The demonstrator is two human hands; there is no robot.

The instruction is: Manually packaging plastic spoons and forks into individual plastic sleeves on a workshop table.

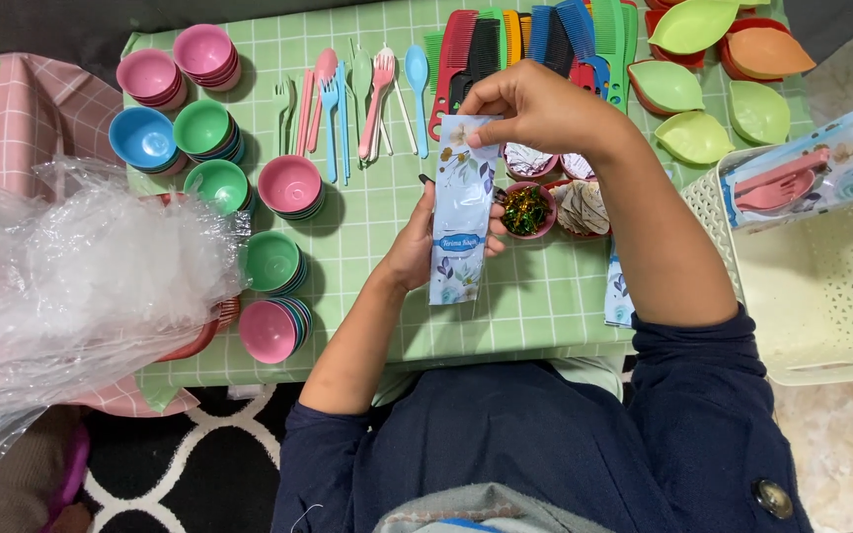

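A narrow white-and-blue flowered paper pouch [461, 212] stands upright over the green checked tablecloth [525, 296]. My left hand [417, 247] grips it from behind at its lower half. Pinching its top edge from above is my right hand [535, 104]. Just behind the pouch sit small bowls, one with green and gold wrapped sweets [526, 209] and one with pale pieces [581, 207]. Whether anything is inside the pouch cannot be seen.
Stacks of coloured plastic bowls [204, 128] fill the left side. Pastel forks and spoons [352, 99] and combs [535, 35] lie along the back. Leaf-shaped dishes [708, 69] are at the right, a white basket [821, 296] with filled pouches beside them, crumpled clear plastic [61, 286] at left.
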